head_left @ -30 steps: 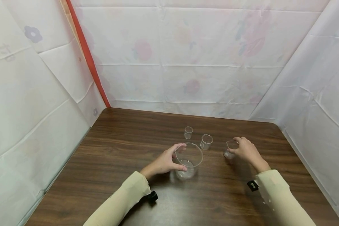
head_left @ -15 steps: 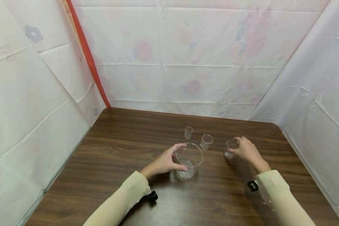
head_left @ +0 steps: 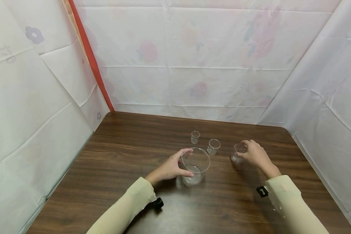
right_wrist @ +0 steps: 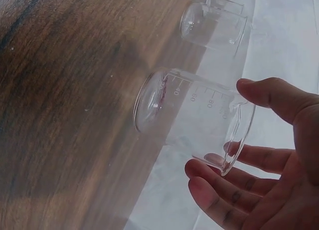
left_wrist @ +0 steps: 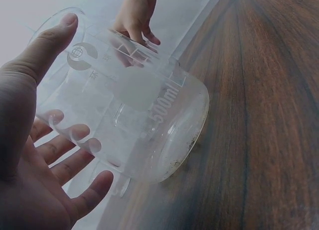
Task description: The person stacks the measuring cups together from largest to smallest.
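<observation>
My left hand (head_left: 173,166) holds a large glass beaker (head_left: 194,177) upright on the table, thumb on the near side and fingers round the far side. "500ml" is printed on that beaker (left_wrist: 164,105) in the left wrist view. Farther right, my right hand (head_left: 255,156) grips a smaller beaker (head_left: 236,158) near its rim, between thumb and fingers. Graduation marks show on this beaker's wall (right_wrist: 194,98) in the right wrist view. Whether its base touches the table, I cannot tell. Both beakers look to contain nothing.
Behind the large beaker stand a small beaker (head_left: 213,148) and a tiny beaker (head_left: 195,137). All are on a dark wood table (head_left: 128,146). White patterned sheets (head_left: 169,81) hang along its back and sides.
My right hand and its beaker have shifted very slightly away, toward the back of the table. The left hand and large beaker stay where they were.
</observation>
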The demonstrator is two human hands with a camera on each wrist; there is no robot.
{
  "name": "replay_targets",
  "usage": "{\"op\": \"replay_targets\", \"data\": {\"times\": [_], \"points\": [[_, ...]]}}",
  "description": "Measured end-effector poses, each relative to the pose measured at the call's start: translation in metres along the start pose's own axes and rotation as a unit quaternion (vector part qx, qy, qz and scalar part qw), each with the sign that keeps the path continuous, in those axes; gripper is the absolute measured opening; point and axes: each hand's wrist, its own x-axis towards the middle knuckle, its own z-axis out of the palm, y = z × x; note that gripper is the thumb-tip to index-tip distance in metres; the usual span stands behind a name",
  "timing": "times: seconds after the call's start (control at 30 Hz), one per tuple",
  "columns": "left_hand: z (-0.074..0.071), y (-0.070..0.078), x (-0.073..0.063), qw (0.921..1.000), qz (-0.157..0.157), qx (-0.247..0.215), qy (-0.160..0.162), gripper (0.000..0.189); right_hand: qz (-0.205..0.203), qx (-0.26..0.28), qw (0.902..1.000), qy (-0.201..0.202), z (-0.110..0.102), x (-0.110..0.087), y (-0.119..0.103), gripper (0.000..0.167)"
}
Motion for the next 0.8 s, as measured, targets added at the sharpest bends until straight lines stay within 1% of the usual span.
{"op": "replay_targets", "data": {"times": [0.43, 0.8], "points": [[0.000, 0.000, 0.001, 1.0000, 0.003, -0.006, 0.002, 0.085, -0.019, 0.001, 0.9994, 0.030, -0.008, -0.001, -0.005, 0.061], [0.001, -0.001, 0.001, 1.0000, -0.002, -0.001, 0.001, 0.086, -0.021, 0.003, 0.9987, 0.045, -0.016, -0.005, -0.017, 0.060]]}}
